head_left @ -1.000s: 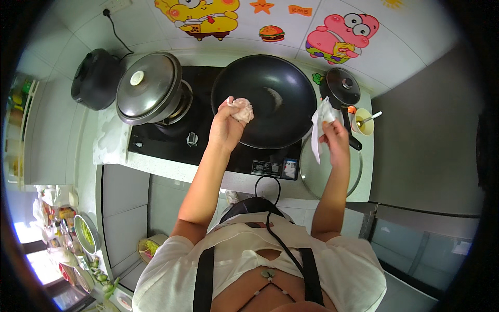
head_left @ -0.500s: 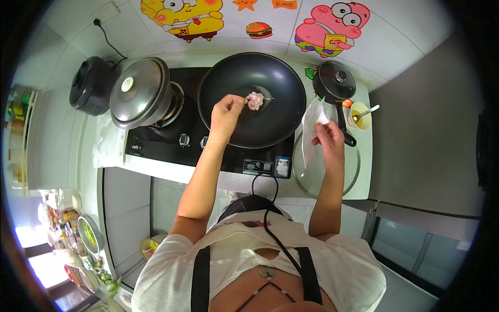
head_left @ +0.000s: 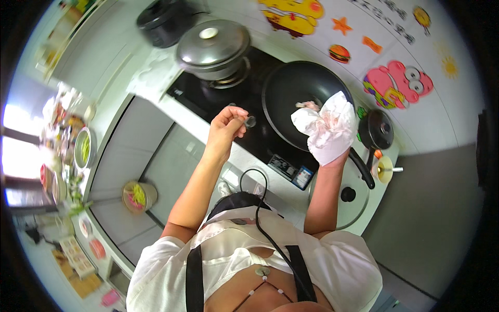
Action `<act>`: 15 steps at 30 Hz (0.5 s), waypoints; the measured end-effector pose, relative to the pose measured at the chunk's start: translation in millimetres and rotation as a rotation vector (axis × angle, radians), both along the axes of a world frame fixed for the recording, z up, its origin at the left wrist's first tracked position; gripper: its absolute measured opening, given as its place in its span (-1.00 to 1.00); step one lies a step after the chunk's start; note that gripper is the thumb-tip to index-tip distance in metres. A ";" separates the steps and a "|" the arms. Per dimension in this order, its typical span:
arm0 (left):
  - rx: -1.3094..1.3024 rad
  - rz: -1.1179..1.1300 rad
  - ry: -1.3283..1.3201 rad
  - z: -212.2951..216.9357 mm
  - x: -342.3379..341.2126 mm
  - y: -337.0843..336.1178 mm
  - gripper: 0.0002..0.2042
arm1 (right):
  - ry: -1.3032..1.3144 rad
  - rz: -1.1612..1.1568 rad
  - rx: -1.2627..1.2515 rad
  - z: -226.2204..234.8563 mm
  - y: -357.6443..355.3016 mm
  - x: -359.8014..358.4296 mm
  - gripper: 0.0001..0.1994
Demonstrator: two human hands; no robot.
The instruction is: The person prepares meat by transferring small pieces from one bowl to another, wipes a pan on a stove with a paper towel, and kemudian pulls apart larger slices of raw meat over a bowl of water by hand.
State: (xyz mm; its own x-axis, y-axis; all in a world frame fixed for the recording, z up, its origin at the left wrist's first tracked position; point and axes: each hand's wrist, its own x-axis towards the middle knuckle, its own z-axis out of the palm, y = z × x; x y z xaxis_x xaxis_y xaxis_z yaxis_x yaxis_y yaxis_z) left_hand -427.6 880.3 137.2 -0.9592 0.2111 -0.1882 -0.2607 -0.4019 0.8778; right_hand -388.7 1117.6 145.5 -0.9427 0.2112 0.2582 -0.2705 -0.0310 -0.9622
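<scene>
My left hand point(head_left: 227, 130) hovers over the cooktop, beside a round stove knob point(head_left: 250, 121). Its fingers are loosely curled and apart, with no object visible in them. My right hand point(head_left: 335, 159) holds a crumpled white paper towel point(head_left: 327, 127) over the near right part of the black wok point(head_left: 286, 101). Pinkish patches show in the paper's middle, and it covers most of that hand's fingers. Partly behind the paper, a small piece of pale pink raw meat point(head_left: 309, 105) lies in the wok.
A lidded metal pot point(head_left: 214, 49) stands on the left burner, near a black cooker point(head_left: 165, 23). To the right are a small lidded black pan point(head_left: 375, 130), a bowl with a spoon point(head_left: 384, 169) and a glass lid point(head_left: 355, 214). A bin point(head_left: 139, 196) stands lower left.
My left hand has let go of the meat and moved from the wok to the stove knobs. My right hand has brought the paper up over the wok. The view has turned left.
</scene>
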 end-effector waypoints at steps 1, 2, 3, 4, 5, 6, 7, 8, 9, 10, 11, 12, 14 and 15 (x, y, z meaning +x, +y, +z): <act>-0.002 0.053 -0.018 3.5 8.2 -17.8 -0.93 | 0.088 -0.079 0.430 -0.9 -7.5 -5.3 -0.68; -0.004 0.107 -0.036 6.9 17.6 -37.4 -0.92 | 0.144 -0.117 0.619 3.4 -22.1 -7.2 -0.66; -0.004 0.169 -0.059 4.7 27.4 -59.7 -0.91 | 0.208 -0.168 0.801 7.8 -37.6 -9.7 -0.65; -0.005 0.233 -0.069 1.3 38.4 -83.8 -0.91 | 0.189 -0.135 0.711 15.9 -62.2 -9.4 -0.66; -0.008 0.288 -0.074 -1.4 51.9 -108.7 -0.91 | 0.171 -0.104 0.620 24.7 -86.4 -8.9 -0.68; -0.011 0.352 -0.076 -4.0 66.4 -132.9 -0.91 | 0.216 -0.065 0.782 17.3 -104.4 -14.2 -0.70; -0.002 0.398 -0.077 -7.9 79.3 -156.8 -0.91 | 0.051 0.411 -0.055 23.0 -134.0 -13.6 -0.75; 0.006 0.448 -0.080 -12.2 95.3 -183.0 -0.91 | -0.211 0.599 -0.965 29.3 -162.3 -13.5 -0.79; 0.011 0.511 -0.089 -16.6 115.7 -209.4 -0.90 | -0.075 0.474 -0.466 15.6 -188.9 -12.1 -0.82; 0.013 0.565 -0.090 -20.9 135.9 -234.7 -0.90 | 0.096 0.346 0.018 1.7 -213.1 -12.1 -0.84; 0.013 0.631 -0.084 -26.7 156.1 -260.1 -0.90 | 0.024 0.509 -0.111 6.0 -245.9 -4.5 -0.85; 0.015 0.696 -0.077 -30.4 177.0 -286.2 -0.90 | -0.065 0.647 -0.234 11.6 -276.4 3.2 -0.86; 0.003 0.860 -0.060 -34.5 218.4 -329.4 -0.90 | -0.302 0.967 -0.677 -3.8 -331.7 7.8 -0.83; 0.002 0.944 -0.055 -32.1 241.3 -349.5 -0.90 | -0.414 0.872 -0.654 -20.2 -356.5 9.8 -0.80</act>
